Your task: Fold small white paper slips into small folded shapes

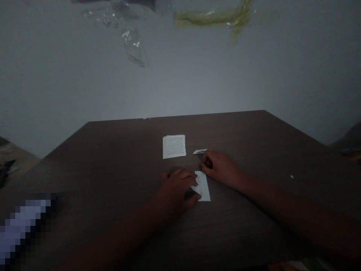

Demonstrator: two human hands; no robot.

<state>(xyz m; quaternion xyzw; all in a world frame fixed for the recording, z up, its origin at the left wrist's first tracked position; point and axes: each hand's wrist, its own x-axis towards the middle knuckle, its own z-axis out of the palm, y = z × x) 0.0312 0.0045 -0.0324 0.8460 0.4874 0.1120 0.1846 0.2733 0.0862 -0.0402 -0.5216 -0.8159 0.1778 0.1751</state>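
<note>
Head view: dark wood-grain worktop [239,135], hands near the middle of its near side. Left hand [176,190] lies over a narrow printed paper slip [203,187], fingers across the slip's left edge, thumb low against it; whether it is pinching or only pressing cannot be told. Right hand [218,167] is loosely curled, fingertips [204,162] just beside the slip's upper end, nothing visibly held. Small folded paper scrap [199,151] lies just beyond the right hand's fingers. Printed paper stack [174,146] sits farther toward the worktop's far edge, apart from both hands. Work in hand: left hand on slip, right hand beside it. White speck [291,176] lies toward the right edge.
</note>
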